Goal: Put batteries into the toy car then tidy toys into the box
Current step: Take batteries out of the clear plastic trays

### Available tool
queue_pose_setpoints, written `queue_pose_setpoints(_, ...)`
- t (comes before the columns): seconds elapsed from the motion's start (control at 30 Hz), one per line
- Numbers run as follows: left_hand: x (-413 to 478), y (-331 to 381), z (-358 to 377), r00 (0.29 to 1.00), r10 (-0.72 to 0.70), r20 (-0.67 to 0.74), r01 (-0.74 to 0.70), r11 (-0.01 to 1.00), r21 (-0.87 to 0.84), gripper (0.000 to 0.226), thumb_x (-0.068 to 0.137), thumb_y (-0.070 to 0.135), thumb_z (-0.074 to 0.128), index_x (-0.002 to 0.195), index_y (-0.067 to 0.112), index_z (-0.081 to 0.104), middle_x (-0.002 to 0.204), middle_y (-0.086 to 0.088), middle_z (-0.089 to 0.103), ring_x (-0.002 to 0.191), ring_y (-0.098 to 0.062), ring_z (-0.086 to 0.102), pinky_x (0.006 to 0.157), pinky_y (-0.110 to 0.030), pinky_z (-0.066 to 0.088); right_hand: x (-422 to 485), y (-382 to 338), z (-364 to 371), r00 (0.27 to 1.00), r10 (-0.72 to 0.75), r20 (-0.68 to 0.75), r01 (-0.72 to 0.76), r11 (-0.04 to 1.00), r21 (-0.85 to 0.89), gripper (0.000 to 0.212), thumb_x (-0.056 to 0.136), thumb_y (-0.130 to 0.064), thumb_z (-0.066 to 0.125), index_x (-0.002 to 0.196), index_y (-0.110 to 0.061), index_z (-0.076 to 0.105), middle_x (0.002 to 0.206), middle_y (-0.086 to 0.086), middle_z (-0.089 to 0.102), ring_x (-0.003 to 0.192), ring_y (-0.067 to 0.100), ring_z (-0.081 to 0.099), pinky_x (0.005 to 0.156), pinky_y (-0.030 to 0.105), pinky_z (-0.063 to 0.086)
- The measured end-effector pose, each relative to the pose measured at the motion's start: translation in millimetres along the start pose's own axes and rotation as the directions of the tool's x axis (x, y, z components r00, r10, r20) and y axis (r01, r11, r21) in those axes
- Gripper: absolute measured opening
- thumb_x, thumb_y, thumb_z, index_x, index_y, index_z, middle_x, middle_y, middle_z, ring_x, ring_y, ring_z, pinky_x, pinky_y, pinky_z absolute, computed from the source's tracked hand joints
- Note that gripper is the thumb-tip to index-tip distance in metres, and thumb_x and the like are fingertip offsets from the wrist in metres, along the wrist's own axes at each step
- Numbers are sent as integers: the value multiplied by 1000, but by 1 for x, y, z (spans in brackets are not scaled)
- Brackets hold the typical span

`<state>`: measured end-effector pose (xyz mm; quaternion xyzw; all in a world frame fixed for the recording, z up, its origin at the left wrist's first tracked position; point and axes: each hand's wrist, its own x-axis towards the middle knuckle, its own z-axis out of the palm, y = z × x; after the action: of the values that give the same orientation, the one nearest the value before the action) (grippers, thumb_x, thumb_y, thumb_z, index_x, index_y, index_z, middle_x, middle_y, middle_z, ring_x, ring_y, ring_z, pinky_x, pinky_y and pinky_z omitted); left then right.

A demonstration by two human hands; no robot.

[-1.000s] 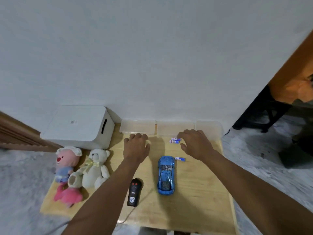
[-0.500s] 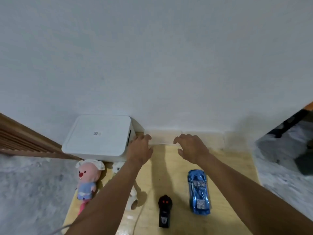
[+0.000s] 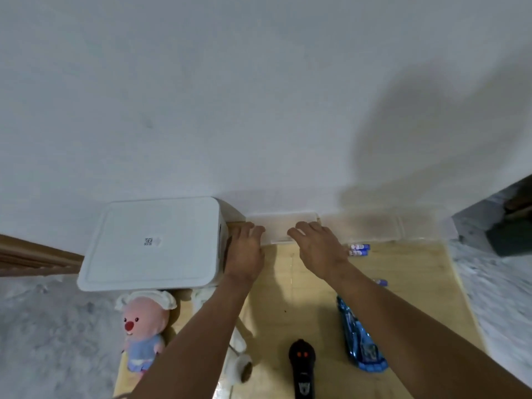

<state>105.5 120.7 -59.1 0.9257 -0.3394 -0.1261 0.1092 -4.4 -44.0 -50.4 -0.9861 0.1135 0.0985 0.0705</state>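
Reaching toward the wall, we have both hands at the clear plastic tray (image 3: 283, 226) on the far edge of the wooden table (image 3: 417, 283). Our left hand (image 3: 246, 251) lies palm down between the tray's left end and the side of the white lidded box (image 3: 149, 243), with its fingers loosely bent and holding nothing. Our right hand (image 3: 319, 247) is palm down too, its fingers spread and slightly curved, the tips at the tray's near rim. It grips nothing that we can make out, and we cannot tell whether the tips touch the rim. Two batteries (image 3: 359, 250) lie side by side just right of the right hand, and a third battery (image 3: 381, 282) peeks out beside the right forearm. The blue toy car (image 3: 361, 344) sits nearer us, partly covered by that forearm, with the black remote control (image 3: 302, 367) to its left. A pink plush (image 3: 142, 323) lies in front of the box, and a white teddy bear (image 3: 237, 367) is mostly hidden by the left arm.
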Motion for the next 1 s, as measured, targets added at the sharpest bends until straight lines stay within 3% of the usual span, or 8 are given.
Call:
queue_pose_setpoints(0.27, 5, 5, 2, 1000, 4, -21, -1, 995, 102, 46, 88, 7, 66, 133, 16, 59, 133, -9, 58, 124, -30, 50, 101, -38, 42, 1, -2, -7, 999, 28, -46, -31, 998, -61, 47, 74, 2, 70, 116, -17, 66, 107, 1, 68, 92, 25, 65, 68, 37, 57)
queue_pose_setpoints(0.37, 6, 6, 1, 1000, 7, -20, -4, 991, 133, 43, 85, 4, 66, 126, 13, 63, 125, -12, 64, 114, -33, 56, 94, -41, 46, 4, -5, -10, 999, 36, -41, -40, 994, -101, 49, 66, 4, 77, 110, -16, 67, 99, 2, 68, 85, 25, 66, 54, 35, 55)
queue_pose_setpoints(0.47, 5, 7, 0, 1000, 21, 5, -21, 986, 168, 39, 90, 6, 60, 129, 12, 62, 127, -12, 63, 115, -35, 56, 96, -45, 46, 6, -4, -11, 999, 22, -39, -27, 992, -127, 53, 60, 4, 79, 108, -16, 68, 95, 1, 67, 81, 24, 65, 47, 33, 51)
queue_pose_setpoints(0.53, 4, 7, -3, 999, 42, -11, -39, 980, 196, 36, 87, 7, 65, 122, 12, 66, 121, -12, 66, 109, -35, 59, 93, -45, 48, 8, -3, -10, 999, 5, -41, -11, 990, -138, 53, 59, 4, 80, 107, -15, 68, 94, 1, 67, 80, 24, 65, 45, 32, 50)
queue_pose_setpoints(0.67, 1, 9, -4, 988, 129, -83, -97, 946, 309, 27, 69, 7, 80, 94, 15, 73, 90, -6, 72, 80, -29, 66, 73, -39, 52, 9, -1, -7, 998, -23, -66, 16, 995, -103, 50, 55, 3, 82, 102, -12, 70, 89, 4, 67, 76, 27, 65, 43, 33, 51)
queue_pose_setpoints(1.0, 4, 11, 1, 974, 207, -89, -160, 914, 373, 27, 60, -2, 80, 80, 12, 67, 72, -8, 66, 64, -27, 64, 61, -37, 51, 9, 6, 0, 1000, -19, -23, 19, 1000, 17, 37, 68, 1, 67, 104, -10, 69, 98, 6, 70, 86, 30, 64, 62, 42, 58)
